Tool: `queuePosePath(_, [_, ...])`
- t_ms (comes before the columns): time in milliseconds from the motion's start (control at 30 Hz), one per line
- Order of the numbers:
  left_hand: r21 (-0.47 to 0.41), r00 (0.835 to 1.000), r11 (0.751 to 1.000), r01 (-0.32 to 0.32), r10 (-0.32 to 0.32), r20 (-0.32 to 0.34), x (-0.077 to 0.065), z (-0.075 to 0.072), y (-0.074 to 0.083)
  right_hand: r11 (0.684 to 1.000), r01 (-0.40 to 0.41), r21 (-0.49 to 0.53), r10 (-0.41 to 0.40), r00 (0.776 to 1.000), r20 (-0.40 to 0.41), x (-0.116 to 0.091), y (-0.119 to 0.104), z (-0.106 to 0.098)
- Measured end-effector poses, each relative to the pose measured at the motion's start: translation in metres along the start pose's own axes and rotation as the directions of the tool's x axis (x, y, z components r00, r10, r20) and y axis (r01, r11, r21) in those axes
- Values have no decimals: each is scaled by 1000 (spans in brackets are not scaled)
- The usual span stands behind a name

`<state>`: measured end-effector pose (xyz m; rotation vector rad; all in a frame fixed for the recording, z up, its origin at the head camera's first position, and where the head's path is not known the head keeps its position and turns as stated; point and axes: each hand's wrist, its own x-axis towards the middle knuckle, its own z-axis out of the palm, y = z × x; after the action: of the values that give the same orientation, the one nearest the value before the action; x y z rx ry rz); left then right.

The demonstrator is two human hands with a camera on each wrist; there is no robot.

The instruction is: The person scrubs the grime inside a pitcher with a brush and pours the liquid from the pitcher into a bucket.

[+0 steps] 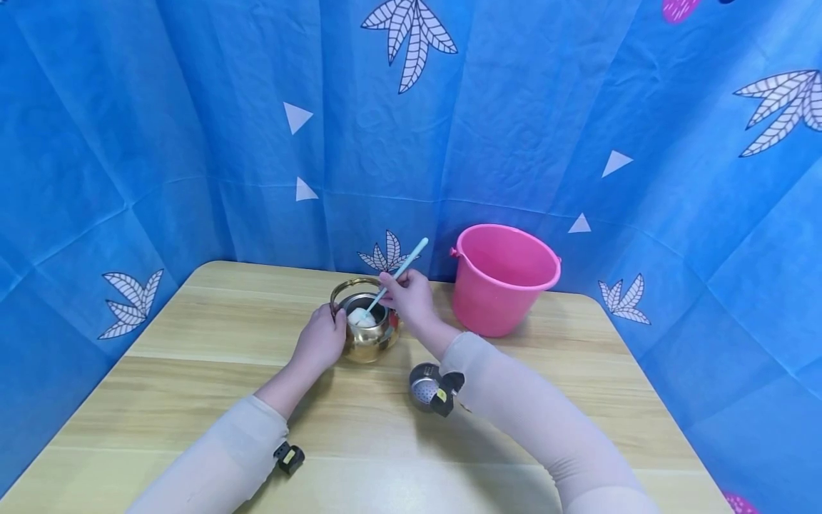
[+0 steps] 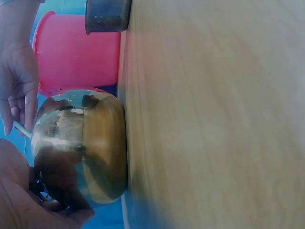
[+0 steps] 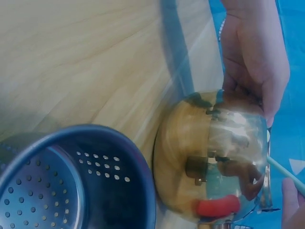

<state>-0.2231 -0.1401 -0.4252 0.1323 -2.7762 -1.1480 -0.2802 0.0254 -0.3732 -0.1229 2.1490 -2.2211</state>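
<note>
A shiny gold teapot (image 1: pixel 369 350) with a raised hoop handle stands lidless on the wooden table. My left hand (image 1: pixel 324 334) grips its left side near the base of the handle, thumb by the rim. Above the opening, my right hand (image 1: pixel 411 296) pinches a thin light-blue stick (image 1: pixel 416 251), tilted with its upper end to the right. The stick's lower end meets a white, soft-looking lump (image 1: pixel 362 318) inside the pot. In the right wrist view the teapot's rounded side (image 3: pixel 190 143) mirrors both hands.
A pink bucket (image 1: pixel 488 307) stands behind and to the right of the teapot. A perforated metal strainer cup (image 1: pixel 424 387) sits on the table (image 1: pixel 334 457) below my right forearm, partly covered by the wrist camera. Blue patterned curtain (image 1: pixel 385 143) hangs around the table's back and sides.
</note>
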Motion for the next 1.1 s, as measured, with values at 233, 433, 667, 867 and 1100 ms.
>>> queuePosePath(233, [3, 1000, 1000, 1, -1, 2, -1, 1, -1, 1000, 11, 5, -11, 1000, -13, -3, -1, 2])
queuePosePath(433, [1, 1000, 1000, -3, 3, 1, 0, 1, -1, 999, 54, 6, -53, 998, -14, -4, 1, 3])
queuePosePath(667, [2, 1000, 1000, 1, -1, 3, 1, 0, -1, 995, 103, 20, -102, 994, -25, -7, 2, 4])
queuePosePath(867, [-6, 1000, 1000, 3, -3, 8, -1, 0, 0, 991, 135, 22, -134, 990, -34, -10, 4, 4])
queuePosePath(1100, [-7, 1000, 1000, 7, -7, 12, -2, 0, 0, 987, 152, 44, -150, 987, -55, -13, 5, 6])
